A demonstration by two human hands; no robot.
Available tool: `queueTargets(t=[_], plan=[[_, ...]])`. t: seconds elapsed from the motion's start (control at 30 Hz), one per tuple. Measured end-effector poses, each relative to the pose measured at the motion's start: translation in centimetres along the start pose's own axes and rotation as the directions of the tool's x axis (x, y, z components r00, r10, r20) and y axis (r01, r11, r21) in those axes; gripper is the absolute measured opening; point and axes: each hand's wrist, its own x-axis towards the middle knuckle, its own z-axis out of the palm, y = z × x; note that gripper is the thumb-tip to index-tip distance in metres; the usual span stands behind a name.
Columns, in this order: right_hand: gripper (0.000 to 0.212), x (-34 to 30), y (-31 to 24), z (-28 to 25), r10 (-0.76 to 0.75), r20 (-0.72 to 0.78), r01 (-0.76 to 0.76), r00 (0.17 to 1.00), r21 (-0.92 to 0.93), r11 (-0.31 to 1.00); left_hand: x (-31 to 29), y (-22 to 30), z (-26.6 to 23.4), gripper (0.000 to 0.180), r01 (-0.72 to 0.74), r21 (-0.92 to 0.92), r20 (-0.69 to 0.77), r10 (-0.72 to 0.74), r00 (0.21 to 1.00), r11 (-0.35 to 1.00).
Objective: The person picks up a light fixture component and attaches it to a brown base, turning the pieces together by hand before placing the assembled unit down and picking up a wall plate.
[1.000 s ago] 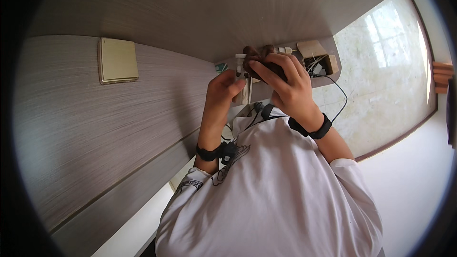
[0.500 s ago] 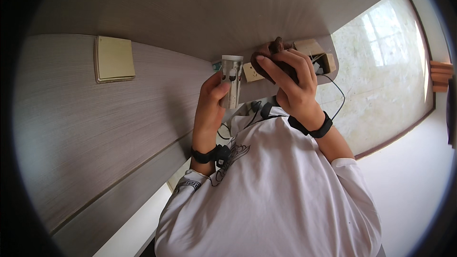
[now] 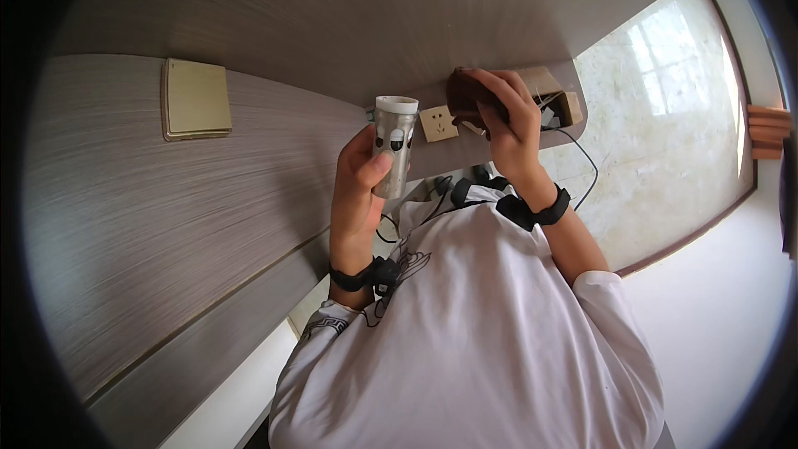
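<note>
We grip a white-rimmed cylinder [image 3: 397, 143] in our left hand [image 3: 356, 181]. To its right, our right hand [image 3: 517, 131] clasps a dark brown object [image 3: 465, 97]; a socket [image 3: 437, 124] shows between.

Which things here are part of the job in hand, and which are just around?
In hand:
- grey cylinder with white rim, in the left hand
- dark brown object, in the right hand

Just around:
- cream square plate
- socket plate
- cardboard box
</note>
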Motion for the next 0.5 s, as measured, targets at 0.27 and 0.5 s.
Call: queueTargets(t=[0.27,0.5], plan=[[0.039,0.0,-5.3,0.7,0.395,0.429,-0.573,0.812,0.464,0.675,0.9,-1.6,1.0,0.040,-0.012,0.103,-0.045,0.017,0.999,0.995],[0.041,0.5,-5.0,0.4,0.441,0.464,-0.623,0.768,0.384,0.681,0.8,-1.6,1.1,0.034,0.005,0.040,-0.023,-0.004,1.000,0.999]])
